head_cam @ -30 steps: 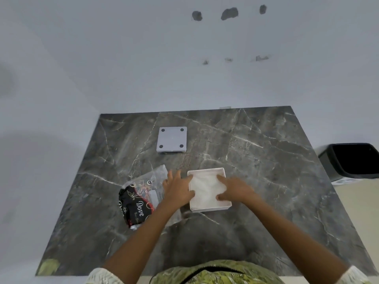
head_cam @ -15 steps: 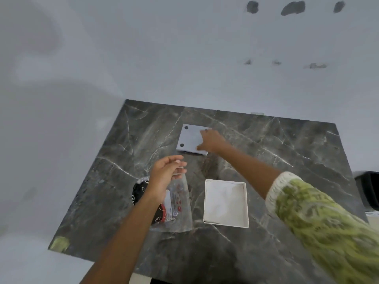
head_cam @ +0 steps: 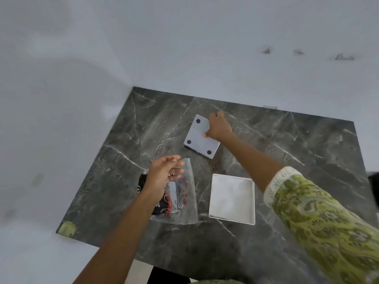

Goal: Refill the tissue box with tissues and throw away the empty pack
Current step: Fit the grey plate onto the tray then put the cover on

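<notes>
A white open tissue box (head_cam: 252, 201) sits on the dark marble table (head_cam: 287, 140), filled with white tissues (head_cam: 231, 196). Farther back lies its grey square base panel (head_cam: 198, 136) with dark round feet, one edge tilted up. My right hand (head_cam: 218, 126) grips that panel at its right corner. The empty clear plastic pack (head_cam: 184, 193), printed black and red, lies flat to the left of the box. My left hand (head_cam: 163, 174) hovers just above the pack with fingers loosely apart, holding nothing.
A white wall rises behind and to the left of the table. A black bin (head_cam: 374, 187) shows at the right frame edge. A yellowish patch (head_cam: 67, 228) marks the table's near-left corner.
My right hand left the box, reached back and took hold of the grey panel, lifting one edge. My left hand came off the box and rose above the pack. The view swung left.
</notes>
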